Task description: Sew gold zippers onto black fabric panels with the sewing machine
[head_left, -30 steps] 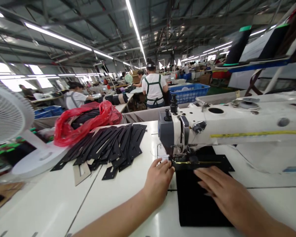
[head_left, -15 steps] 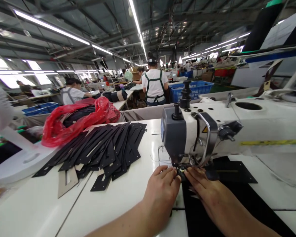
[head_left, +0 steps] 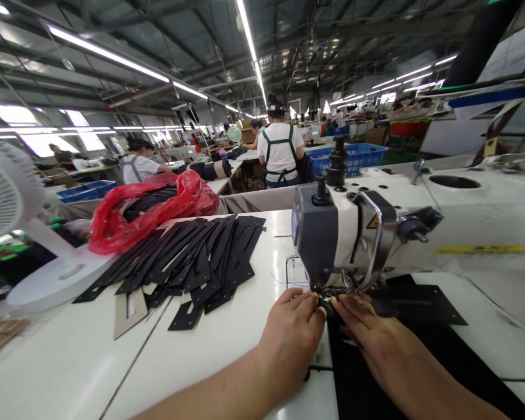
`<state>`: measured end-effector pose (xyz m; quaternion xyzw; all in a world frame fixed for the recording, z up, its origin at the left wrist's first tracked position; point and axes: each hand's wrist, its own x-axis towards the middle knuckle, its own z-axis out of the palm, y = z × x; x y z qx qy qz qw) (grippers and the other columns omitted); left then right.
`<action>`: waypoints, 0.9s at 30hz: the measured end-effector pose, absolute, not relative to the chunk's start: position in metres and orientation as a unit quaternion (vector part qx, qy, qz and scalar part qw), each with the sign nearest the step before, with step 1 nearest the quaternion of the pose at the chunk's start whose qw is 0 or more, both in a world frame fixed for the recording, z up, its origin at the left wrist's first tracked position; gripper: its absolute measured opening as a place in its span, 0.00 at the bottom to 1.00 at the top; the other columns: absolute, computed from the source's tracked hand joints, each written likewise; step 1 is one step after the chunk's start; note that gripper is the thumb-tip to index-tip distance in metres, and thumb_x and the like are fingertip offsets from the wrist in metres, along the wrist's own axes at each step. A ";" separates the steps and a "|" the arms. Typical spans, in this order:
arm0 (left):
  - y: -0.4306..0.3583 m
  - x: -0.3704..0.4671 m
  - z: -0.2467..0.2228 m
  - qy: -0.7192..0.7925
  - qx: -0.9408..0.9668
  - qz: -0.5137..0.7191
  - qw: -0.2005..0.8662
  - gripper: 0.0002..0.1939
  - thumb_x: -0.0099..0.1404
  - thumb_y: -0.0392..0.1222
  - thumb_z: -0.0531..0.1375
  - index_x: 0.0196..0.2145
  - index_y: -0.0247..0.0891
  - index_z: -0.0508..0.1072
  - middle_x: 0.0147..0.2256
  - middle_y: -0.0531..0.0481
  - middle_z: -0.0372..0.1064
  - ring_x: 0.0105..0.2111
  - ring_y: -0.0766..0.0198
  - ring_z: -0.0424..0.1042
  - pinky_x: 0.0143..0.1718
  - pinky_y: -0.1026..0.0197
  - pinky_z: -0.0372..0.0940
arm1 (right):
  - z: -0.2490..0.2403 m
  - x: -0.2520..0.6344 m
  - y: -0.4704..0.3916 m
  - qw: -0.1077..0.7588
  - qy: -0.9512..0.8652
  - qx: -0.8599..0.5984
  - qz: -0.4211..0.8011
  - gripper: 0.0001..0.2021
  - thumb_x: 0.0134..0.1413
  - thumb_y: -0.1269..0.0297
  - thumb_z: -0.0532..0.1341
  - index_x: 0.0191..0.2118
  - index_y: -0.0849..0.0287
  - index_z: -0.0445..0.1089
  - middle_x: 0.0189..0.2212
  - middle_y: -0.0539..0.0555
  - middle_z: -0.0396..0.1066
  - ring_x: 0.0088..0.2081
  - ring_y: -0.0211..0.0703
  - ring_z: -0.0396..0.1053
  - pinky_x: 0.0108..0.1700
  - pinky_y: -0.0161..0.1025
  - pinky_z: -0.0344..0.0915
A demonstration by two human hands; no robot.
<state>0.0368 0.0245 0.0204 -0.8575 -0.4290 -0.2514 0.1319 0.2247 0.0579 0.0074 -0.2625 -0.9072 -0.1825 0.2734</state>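
At the needle area of a white and grey sewing machine [head_left: 317, 224], both hands work close together. My left hand [head_left: 293, 329] is closed, its thumb and fingertips pinching the edge of a black fabric piece [head_left: 354, 379] just in front of the presser foot. My right hand [head_left: 374, 329] lies flat on the same fabric to the right of the needle, fingers stretched out. The fabric runs under the right forearm toward me. Stitching and needle tip are hidden by the fingers. Behind the right hand rests a flat black piece with small holes [head_left: 446, 306].
Many black slotted strips [head_left: 192, 262] lie fanned out on the white table [head_left: 214, 356] at left. Behind them is a red plastic bag [head_left: 105, 230] with dark pieces inside. A white fan [head_left: 48, 280] stands far left. A person [head_left: 281, 146] stands beyond near a blue basket [head_left: 359, 157].
The whole view has shifted slightly right and the fan shows more fully. Both hands keep nearly the same place at the needle.
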 end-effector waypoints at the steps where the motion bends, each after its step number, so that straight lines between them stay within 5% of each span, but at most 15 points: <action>1: 0.025 0.037 0.021 -0.425 -0.858 -0.255 0.132 0.07 0.64 0.31 0.53 0.35 0.32 0.71 0.37 0.44 0.73 0.40 0.60 0.72 0.46 0.55 0.65 | 0.007 0.224 0.059 0.279 -0.906 -0.262 -0.183 0.21 0.53 0.80 0.43 0.44 0.68 0.71 0.41 0.63 0.73 0.41 0.47 0.72 0.41 0.45 0.73; 11: 0.031 0.035 0.012 -0.429 -0.851 -0.274 0.126 0.06 0.65 0.32 0.54 0.34 0.33 0.71 0.39 0.44 0.72 0.39 0.59 0.72 0.45 0.54 0.66 | 0.026 0.223 0.054 0.316 -0.901 -0.264 -0.138 0.19 0.52 0.79 0.44 0.43 0.67 0.70 0.40 0.62 0.73 0.41 0.45 0.71 0.40 0.41 0.71; 15: 0.029 0.034 0.012 -0.438 -0.845 -0.284 0.115 0.07 0.66 0.32 0.53 0.37 0.34 0.71 0.44 0.42 0.71 0.42 0.56 0.71 0.45 0.51 0.64 | 0.038 0.235 0.052 0.358 -0.856 -0.362 -0.086 0.15 0.52 0.76 0.46 0.35 0.62 0.69 0.29 0.57 0.72 0.29 0.45 0.70 0.32 0.41 0.70; 20: 0.030 0.028 0.008 -0.424 -0.853 -0.290 0.094 0.10 0.68 0.33 0.50 0.37 0.35 0.71 0.45 0.41 0.70 0.44 0.55 0.71 0.47 0.48 0.63 | 0.053 0.248 0.061 0.473 -0.736 -0.471 0.114 0.11 0.59 0.63 0.50 0.32 0.59 0.67 0.27 0.53 0.71 0.31 0.42 0.70 0.35 0.36 0.67; 27: 0.030 0.027 0.009 -0.421 -0.857 -0.282 0.096 0.08 0.67 0.31 0.52 0.37 0.35 0.71 0.44 0.42 0.72 0.43 0.56 0.72 0.47 0.49 0.63 | 0.056 0.244 0.072 0.488 -0.675 -0.527 0.172 0.16 0.48 0.51 0.58 0.20 0.58 0.62 0.16 0.48 0.64 0.19 0.36 0.62 0.23 0.32 0.60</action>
